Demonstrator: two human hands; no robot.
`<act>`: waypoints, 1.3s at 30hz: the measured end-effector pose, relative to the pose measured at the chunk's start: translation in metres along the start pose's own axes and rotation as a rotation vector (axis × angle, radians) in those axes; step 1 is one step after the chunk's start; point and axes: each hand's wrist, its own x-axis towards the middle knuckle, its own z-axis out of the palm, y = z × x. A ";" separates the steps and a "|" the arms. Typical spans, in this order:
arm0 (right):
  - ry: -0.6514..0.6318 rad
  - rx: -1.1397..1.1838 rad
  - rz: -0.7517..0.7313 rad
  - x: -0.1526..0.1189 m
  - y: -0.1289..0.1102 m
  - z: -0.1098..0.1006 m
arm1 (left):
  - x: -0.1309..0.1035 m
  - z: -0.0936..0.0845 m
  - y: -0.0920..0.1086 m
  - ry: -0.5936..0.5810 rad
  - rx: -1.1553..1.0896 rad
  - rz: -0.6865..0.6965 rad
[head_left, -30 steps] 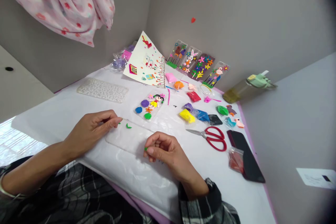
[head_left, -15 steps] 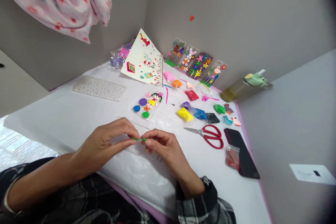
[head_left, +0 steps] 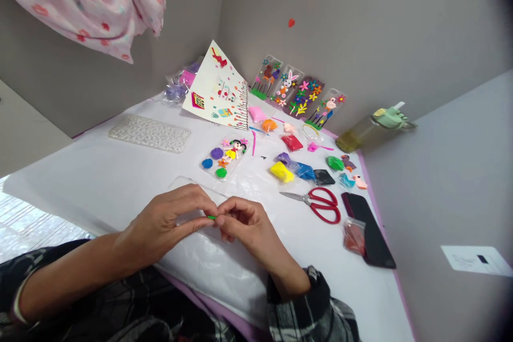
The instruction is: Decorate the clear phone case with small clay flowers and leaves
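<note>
Pinching a green piece between fingers.

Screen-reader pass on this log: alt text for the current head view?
A person's left hand and right hand meet fingertip to fingertip at a small green piece, over a partly hidden clear case on a white-covered table. Beyond lie a case decorated with a figure, colourful packets and red-handled scissors.
</note>
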 end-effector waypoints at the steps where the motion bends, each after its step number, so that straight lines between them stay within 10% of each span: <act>1: -0.002 -0.013 -0.004 0.000 0.000 0.000 | 0.000 0.001 0.001 0.001 0.002 0.019; 10: -0.311 0.017 0.066 -0.010 -0.013 -0.003 | 0.005 -0.022 -0.004 0.187 0.062 -0.100; 16: -0.104 -0.018 -0.038 -0.005 -0.004 -0.008 | 0.001 -0.034 -0.008 0.182 -0.055 -0.347; 39: 0.000 0.048 -0.049 -0.004 -0.001 -0.009 | 0.001 -0.034 -0.021 0.217 -0.048 -0.390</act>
